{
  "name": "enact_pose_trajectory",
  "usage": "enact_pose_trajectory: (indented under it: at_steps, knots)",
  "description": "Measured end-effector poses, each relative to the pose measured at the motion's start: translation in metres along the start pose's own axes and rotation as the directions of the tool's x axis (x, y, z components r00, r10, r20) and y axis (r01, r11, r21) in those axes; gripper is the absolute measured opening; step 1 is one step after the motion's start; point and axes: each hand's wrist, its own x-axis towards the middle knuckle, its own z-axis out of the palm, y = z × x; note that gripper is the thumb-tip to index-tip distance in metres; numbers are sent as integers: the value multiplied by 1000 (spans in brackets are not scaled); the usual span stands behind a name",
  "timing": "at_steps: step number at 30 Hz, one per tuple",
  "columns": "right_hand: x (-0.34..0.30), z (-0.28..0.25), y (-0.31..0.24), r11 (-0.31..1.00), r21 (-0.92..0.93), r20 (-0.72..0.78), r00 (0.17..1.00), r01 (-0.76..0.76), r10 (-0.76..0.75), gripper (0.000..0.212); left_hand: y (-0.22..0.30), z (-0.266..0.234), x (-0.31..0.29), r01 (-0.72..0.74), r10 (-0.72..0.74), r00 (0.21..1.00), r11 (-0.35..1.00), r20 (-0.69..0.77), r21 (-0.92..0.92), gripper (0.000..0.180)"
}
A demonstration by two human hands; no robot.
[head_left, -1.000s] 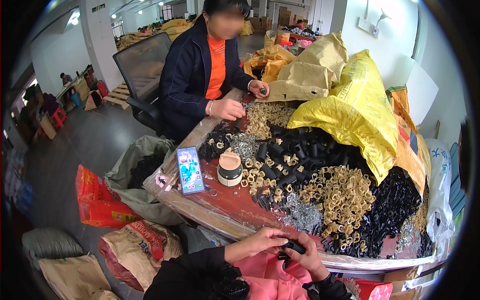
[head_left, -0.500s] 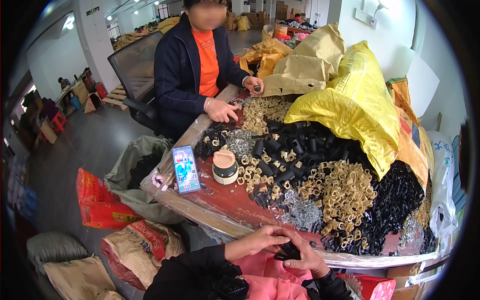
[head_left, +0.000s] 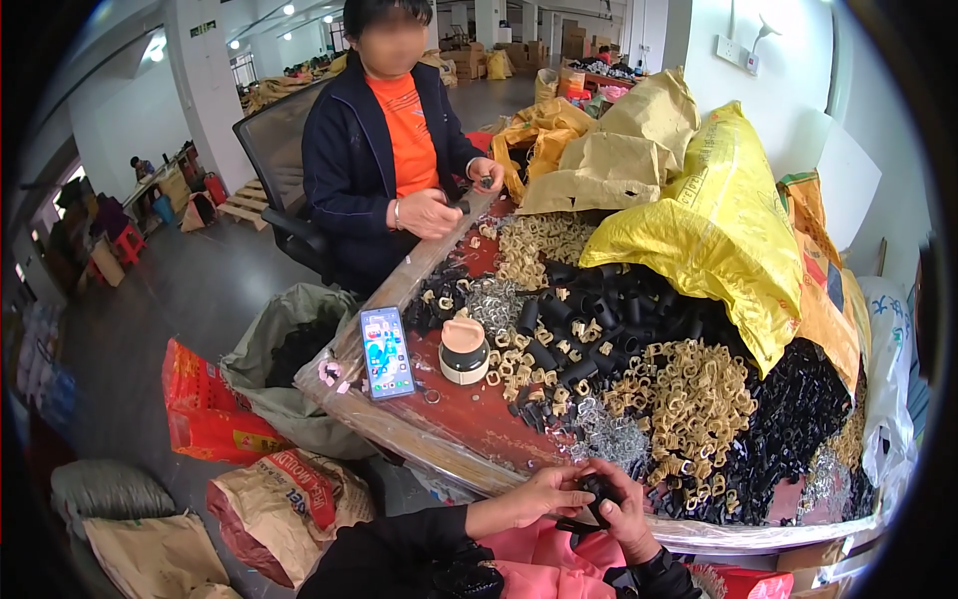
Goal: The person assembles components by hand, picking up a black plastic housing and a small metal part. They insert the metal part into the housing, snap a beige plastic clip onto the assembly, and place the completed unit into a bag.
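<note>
A lit smartphone (head_left: 386, 352) lay just left of a peach-lidded jar (head_left: 464, 351); a mesh-backed chair (head_left: 274, 160) stood far left; a red stool (head_left: 129, 243) stood farther left; a white socket plate (head_left: 736, 53) showed far right.

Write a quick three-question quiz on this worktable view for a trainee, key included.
1. Multiple choice: the part in the wearer's right hand is A tan, B silver, C black.

2. True or false: in the picture, the phone lies left of the lidded jar.

3. Fill in: the heap between the silver metal pieces and the black pile at right is ____ coloured.

Key: 1. C; 2. True; 3. tan.
</note>
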Motion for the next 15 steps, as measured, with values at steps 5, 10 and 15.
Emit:
enact_pose_trajectory:
  at_steps: [5,10,15]
  knots:
    - [-13,2,5,998,24,-73,996,-55,57,65,-11,7,-4,-3,3,1000,999,0,-41,42]
    - [4,-1,7,994,-109,-105,994,1,-12,59,3,13,-4,-46,35,995,993,-98,-113,38]
    - [27,6,3,997,-42,-84,994,63,-67,73,16,8,-2,-192,176,968,979,-176,-74,40]
